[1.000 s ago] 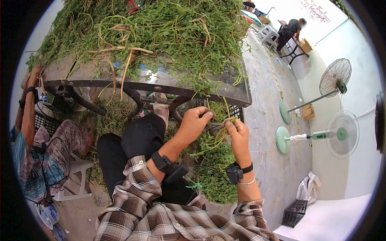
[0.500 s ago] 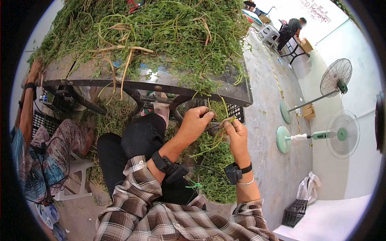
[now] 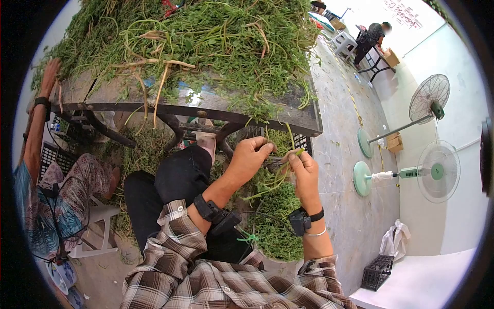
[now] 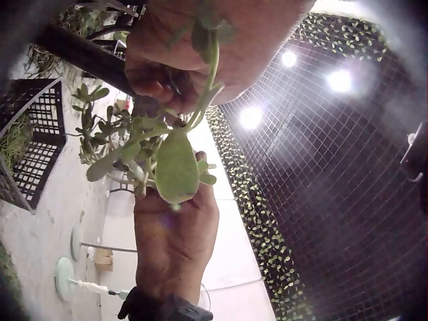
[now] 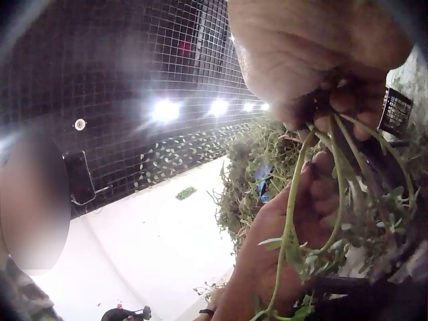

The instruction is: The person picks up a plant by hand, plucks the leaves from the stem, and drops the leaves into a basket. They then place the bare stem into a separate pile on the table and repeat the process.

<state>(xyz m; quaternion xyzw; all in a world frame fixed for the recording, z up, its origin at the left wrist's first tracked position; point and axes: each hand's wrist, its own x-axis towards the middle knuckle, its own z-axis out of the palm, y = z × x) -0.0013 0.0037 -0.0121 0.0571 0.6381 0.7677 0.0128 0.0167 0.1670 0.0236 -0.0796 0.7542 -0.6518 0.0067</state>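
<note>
My right hand [image 3: 305, 180] holds several green purslane stems [image 3: 279, 177] between thumb and curled fingers; one stem sticks up past its fingertips and the others trail down to the left. Just left of it, my left hand [image 3: 251, 160] has thumb and forefinger brought together at the same stems. In the left wrist view, a fleshy oval leaf [image 4: 177, 167] hangs close to the camera, and stems meet near the left fingertips. The right wrist view has long bent stems [image 5: 294, 200] dropping from the right hand in front of the left hand [image 5: 274, 237].
A large heap of purslane [image 3: 206, 46] covers the dark table [image 3: 226, 114] ahead. Below my hands lies more greenery [image 3: 278, 226]. Another person's arm [image 3: 36, 134] reaches to the table at left. Two fans [image 3: 432, 103] stand along the right wall, near a black crate [image 3: 376, 273].
My hands stay almost in place; the upright stem tip above my right hand has swayed slightly. At left, the other person's hand has moved farther up toward the heap.
</note>
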